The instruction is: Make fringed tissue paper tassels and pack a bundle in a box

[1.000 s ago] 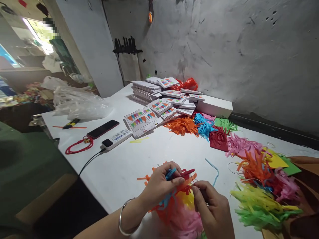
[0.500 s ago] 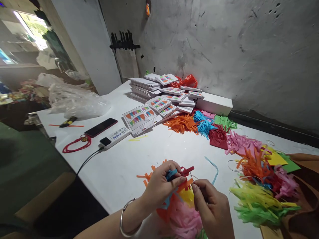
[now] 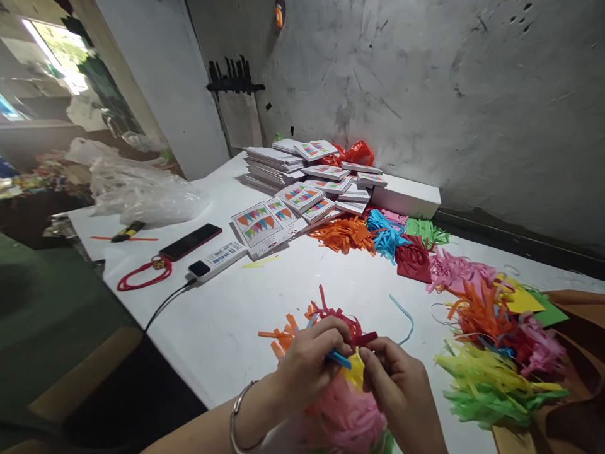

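Note:
My left hand point(image 3: 307, 359), with a silver bangle at the wrist, is closed around a blue paper tassel point(image 3: 340, 359), whose folded end sticks out past the fingers. A dark red paper tassel point(image 3: 338, 313) fans out just beyond the fingers, its flat end point(image 3: 366, 338) pointing right. My right hand point(image 3: 401, 391) is closed in a pinch beside that end; what lies between its fingertips is too small to make out. Under both hands rest pink tassel strips point(image 3: 350, 416), a bit of yellow paper point(image 3: 353, 373) and orange strips point(image 3: 278, 334).
More fringed tassels point(image 3: 486, 315) in several colours line the table's right side. Printed packets point(image 3: 302, 195) are stacked before a white box point(image 3: 406, 195). A phone point(image 3: 191, 241), a cabled white device point(image 3: 217, 260), a cutter point(image 3: 127, 232) and plastic bags point(image 3: 137, 189) occupy the left.
The dark red tassel's fringe now spreads out beyond my left hand. My left hand has turned over and moved slightly down, and the blue end now points right. The thin string at my right fingers no longer shows.

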`<control>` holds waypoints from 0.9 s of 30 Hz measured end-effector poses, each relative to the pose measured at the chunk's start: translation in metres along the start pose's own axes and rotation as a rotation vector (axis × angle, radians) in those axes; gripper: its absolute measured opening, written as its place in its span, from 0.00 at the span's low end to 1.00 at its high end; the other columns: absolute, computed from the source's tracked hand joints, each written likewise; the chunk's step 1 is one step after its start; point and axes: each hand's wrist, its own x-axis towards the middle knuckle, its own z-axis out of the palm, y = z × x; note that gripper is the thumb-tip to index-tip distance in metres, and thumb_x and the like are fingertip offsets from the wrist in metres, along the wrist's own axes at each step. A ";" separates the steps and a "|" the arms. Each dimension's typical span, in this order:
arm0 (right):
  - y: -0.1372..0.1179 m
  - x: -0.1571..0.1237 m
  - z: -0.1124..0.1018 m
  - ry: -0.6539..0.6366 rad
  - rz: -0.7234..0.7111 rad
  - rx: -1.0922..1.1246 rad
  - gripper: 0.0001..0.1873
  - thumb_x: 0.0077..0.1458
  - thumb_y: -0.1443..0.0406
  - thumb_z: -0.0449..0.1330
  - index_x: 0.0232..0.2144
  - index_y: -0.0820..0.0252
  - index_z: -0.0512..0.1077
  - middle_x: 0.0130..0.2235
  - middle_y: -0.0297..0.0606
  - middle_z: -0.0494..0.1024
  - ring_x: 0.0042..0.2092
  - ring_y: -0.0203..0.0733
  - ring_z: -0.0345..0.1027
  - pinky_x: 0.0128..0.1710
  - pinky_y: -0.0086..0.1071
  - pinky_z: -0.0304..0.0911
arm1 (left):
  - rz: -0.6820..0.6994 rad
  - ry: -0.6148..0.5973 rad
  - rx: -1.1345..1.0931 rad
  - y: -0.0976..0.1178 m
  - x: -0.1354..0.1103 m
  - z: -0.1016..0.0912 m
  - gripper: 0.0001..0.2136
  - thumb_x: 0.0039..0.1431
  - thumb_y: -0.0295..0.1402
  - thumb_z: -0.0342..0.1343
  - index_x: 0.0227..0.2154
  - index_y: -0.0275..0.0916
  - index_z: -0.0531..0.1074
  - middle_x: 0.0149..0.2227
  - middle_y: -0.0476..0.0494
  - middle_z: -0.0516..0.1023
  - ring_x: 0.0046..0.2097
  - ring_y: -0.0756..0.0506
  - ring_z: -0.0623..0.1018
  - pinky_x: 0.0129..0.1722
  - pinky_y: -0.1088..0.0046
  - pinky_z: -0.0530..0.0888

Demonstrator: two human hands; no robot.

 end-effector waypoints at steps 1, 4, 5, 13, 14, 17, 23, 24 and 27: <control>0.001 0.002 0.000 -0.019 0.048 0.070 0.24 0.56 0.46 0.62 0.38 0.61 0.74 0.21 0.30 0.71 0.20 0.33 0.61 0.19 0.25 0.55 | 0.030 -0.015 0.027 0.000 0.000 -0.001 0.12 0.53 0.15 0.50 0.31 0.41 0.66 0.36 0.44 0.76 0.35 0.48 0.77 0.31 0.76 0.70; 0.000 0.005 0.001 -0.094 0.149 0.256 0.30 0.52 0.45 0.65 0.46 0.62 0.71 0.23 0.31 0.75 0.19 0.35 0.66 0.20 0.27 0.61 | 0.098 -0.044 0.085 0.001 0.001 -0.003 0.11 0.56 0.16 0.50 0.31 0.41 0.65 0.35 0.43 0.76 0.32 0.49 0.76 0.29 0.77 0.70; -0.001 0.005 0.002 -0.119 0.154 0.281 0.29 0.53 0.45 0.65 0.45 0.62 0.71 0.23 0.31 0.75 0.19 0.35 0.66 0.20 0.27 0.62 | 0.116 -0.060 0.101 0.002 0.001 -0.003 0.10 0.57 0.16 0.50 0.30 0.41 0.64 0.35 0.43 0.76 0.32 0.49 0.76 0.29 0.77 0.69; 0.008 0.012 -0.008 0.249 -0.175 0.032 0.15 0.60 0.52 0.62 0.32 0.57 0.74 0.33 0.35 0.75 0.37 0.39 0.70 0.38 0.30 0.66 | -0.091 -0.217 0.009 0.002 -0.006 0.008 0.12 0.47 0.15 0.50 0.28 0.40 0.67 0.34 0.45 0.77 0.32 0.48 0.76 0.30 0.76 0.68; 0.009 0.013 -0.010 0.276 -0.175 0.136 0.13 0.61 0.53 0.62 0.33 0.56 0.73 0.32 0.34 0.74 0.36 0.38 0.69 0.38 0.30 0.66 | -0.152 -0.249 -0.023 0.002 -0.006 0.010 0.12 0.45 0.15 0.51 0.27 0.40 0.67 0.33 0.46 0.77 0.33 0.48 0.76 0.31 0.76 0.69; 0.012 0.013 -0.013 0.261 -0.136 0.463 0.12 0.62 0.54 0.62 0.37 0.54 0.70 0.23 0.25 0.64 0.24 0.32 0.59 0.26 0.26 0.60 | -0.305 -0.254 -0.073 0.001 -0.002 0.008 0.13 0.44 0.18 0.56 0.31 0.41 0.72 0.39 0.45 0.78 0.39 0.46 0.77 0.37 0.73 0.72; 0.001 0.004 -0.011 0.280 -0.047 0.147 0.18 0.60 0.48 0.61 0.35 0.58 0.72 0.24 0.27 0.63 0.26 0.33 0.55 0.25 0.25 0.57 | -0.426 0.085 0.281 -0.011 0.021 -0.069 0.08 0.58 0.35 0.57 0.40 0.42 0.77 0.42 0.42 0.81 0.43 0.41 0.79 0.43 0.68 0.72; -0.001 0.003 -0.010 0.289 -0.054 0.090 0.19 0.60 0.48 0.60 0.35 0.58 0.73 0.25 0.28 0.64 0.27 0.33 0.57 0.26 0.26 0.58 | -0.461 0.007 0.362 -0.013 0.024 -0.083 0.08 0.60 0.35 0.55 0.37 0.42 0.78 0.39 0.43 0.82 0.41 0.41 0.79 0.41 0.68 0.72; -0.002 0.002 -0.008 0.250 -0.089 -0.040 0.19 0.61 0.48 0.58 0.34 0.57 0.73 0.26 0.29 0.67 0.27 0.35 0.59 0.27 0.27 0.58 | -0.562 -0.359 0.472 -0.012 0.025 -0.100 0.09 0.60 0.33 0.53 0.36 0.44 0.80 0.37 0.46 0.84 0.39 0.42 0.80 0.39 0.69 0.71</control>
